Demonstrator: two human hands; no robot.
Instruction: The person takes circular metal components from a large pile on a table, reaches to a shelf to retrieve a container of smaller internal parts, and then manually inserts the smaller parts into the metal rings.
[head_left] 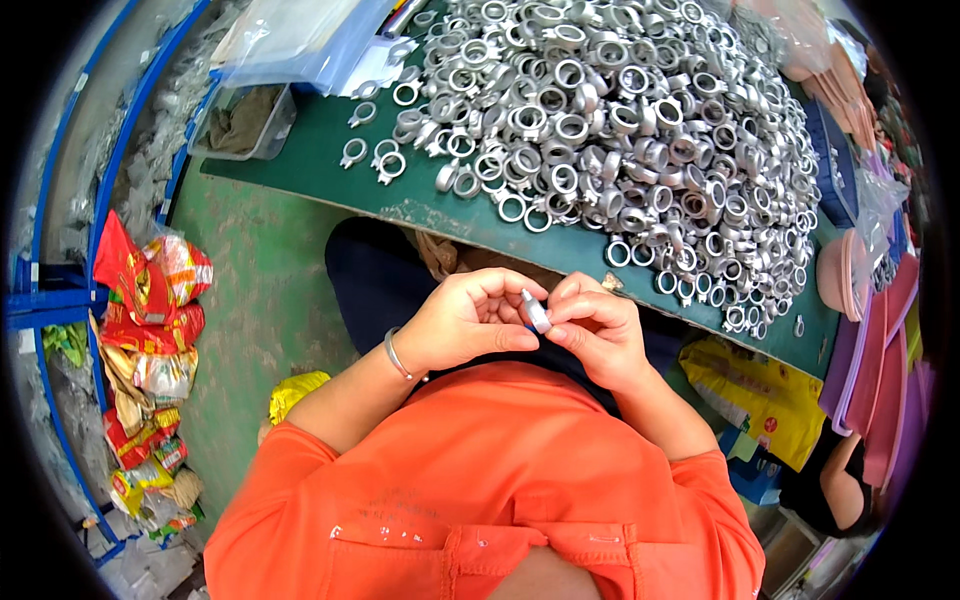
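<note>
The right hand (pixel 605 335) pinches a small grey metal piece (pixel 538 317) between thumb and fingertips, out in front of the orange shirt (pixel 500 440) and just short of the near edge of the green bench (pixel 310 170). It looks like a ring with a nub, seen nearly edge-on, though the fingers cover too much to be certain. The left hand (pixel 470 318), below a silver bracelet (pixel 397 355), curls around the piece's other side, fingertips close against its upper end and thumb beneath; whether it grips too, I cannot tell.

Beyond the hands, a broad heap of grey metal rings (pixel 600 130) covers much of the bench, with a few lying loose at its left. A clear plastic tub (pixel 272 143) holding a brown cloth (pixel 247 115) sits at the bench's left end. Below the bench's right side lies a yellow bag (pixel 755 395).
</note>
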